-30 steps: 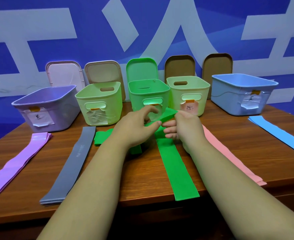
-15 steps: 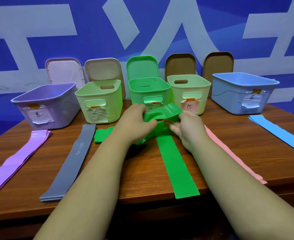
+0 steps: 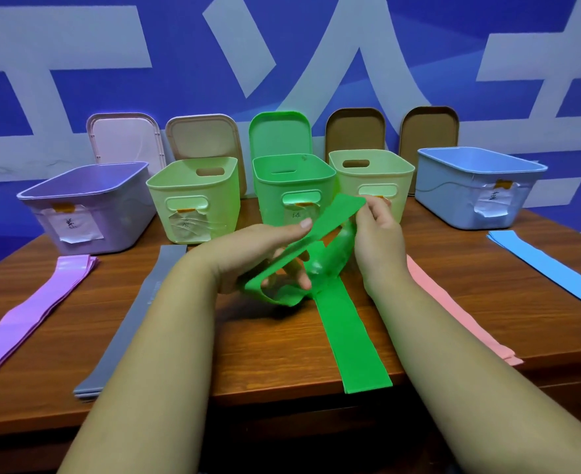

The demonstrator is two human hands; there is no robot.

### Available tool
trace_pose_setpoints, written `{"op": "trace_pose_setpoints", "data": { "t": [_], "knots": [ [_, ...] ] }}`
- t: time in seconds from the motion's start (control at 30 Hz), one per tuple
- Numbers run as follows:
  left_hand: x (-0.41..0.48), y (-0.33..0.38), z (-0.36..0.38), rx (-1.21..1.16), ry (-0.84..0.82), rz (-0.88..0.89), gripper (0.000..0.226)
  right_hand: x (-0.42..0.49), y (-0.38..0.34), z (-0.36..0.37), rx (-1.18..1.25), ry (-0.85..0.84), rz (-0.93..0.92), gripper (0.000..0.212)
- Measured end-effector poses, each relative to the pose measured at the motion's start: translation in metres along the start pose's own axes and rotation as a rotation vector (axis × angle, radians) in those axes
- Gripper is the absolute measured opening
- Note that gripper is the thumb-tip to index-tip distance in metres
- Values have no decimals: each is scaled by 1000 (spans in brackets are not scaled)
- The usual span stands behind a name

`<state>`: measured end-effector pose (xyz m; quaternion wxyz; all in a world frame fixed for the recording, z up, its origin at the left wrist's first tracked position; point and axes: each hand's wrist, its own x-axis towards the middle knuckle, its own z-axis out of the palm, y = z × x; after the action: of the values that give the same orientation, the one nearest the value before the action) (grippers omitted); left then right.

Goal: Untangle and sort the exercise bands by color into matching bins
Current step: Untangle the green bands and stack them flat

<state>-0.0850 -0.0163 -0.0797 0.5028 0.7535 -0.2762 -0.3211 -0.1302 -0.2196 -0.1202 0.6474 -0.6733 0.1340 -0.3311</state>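
Bright, even overhead light. Soft shadows under both forearms on the brown wooden tabletop [image 3: 265,340]. Pale sheen on the translucent stretched green rubber band [image 3: 326,265]. Wide-angle bowing at frame edges. Slight softness overall; bin labels illegible.

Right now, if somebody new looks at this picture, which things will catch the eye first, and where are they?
At the centre, the left hand and right hand hold a knotted green band lifted above the wooden table, its tail running toward the near edge. Behind stands a row of open bins, the green bin in the middle. Purple, grey, pink and blue bands lie flat on either side.
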Motion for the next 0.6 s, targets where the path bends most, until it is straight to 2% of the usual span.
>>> {"op": "trace_pose_setpoints", "data": {
  "t": [0.07, 0.13, 0.3, 0.43, 0.6],
  "knots": [
    [9, -7, -4, 142, 132, 12, 60, -1, -2, 1, 7, -40, 7, 28],
    [18, -14, -4, 349, 301, 89, 49, -3, -1, 4, -8, -106, 17, 27],
    [29, -15, 3, 529, 437, 231, 32, -8, 2, 6, -176, -175, -18, 28],
    [38, -18, 2, 776, 662, 268, 39, -7, 2, 5, -199, -193, -21, 31],
    [47, -19, 12, 775, 798, 420, 50, -6, 2, 6, -194, -227, -1, 30]
  ]
}}
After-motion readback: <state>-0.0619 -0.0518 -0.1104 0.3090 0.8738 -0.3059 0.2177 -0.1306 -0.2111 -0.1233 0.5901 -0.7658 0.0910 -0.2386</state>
